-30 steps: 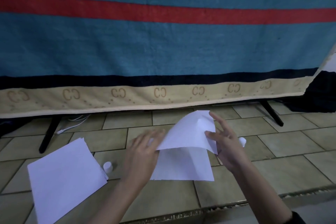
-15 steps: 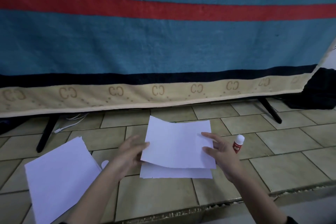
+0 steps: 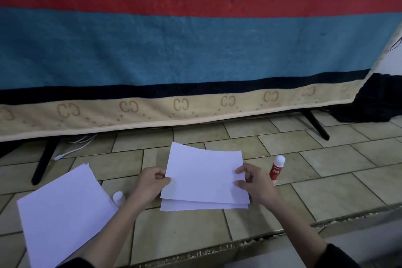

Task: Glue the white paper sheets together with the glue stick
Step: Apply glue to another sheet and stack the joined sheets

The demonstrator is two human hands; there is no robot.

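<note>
At the far left, a stack of white paper (image 3: 63,213) is seen lying on the tiled floor (image 3: 326,191). Just to its right, a small white cap (image 3: 118,197) is stood on the tiles, close to the left wrist. The left hand (image 3: 150,183) is closed on the left edge of the top sheet (image 3: 204,175), thumb over, fingers under. This sheet is held slightly askew over a lower sheet (image 3: 195,206), whose front edge is left showing. The right edge is pinched by the right hand (image 3: 254,183). Just beyond that hand, the glue stick (image 3: 276,167) is stood upright, uncapped. A striped blanket (image 3: 195,50) is hung behind.
</note>
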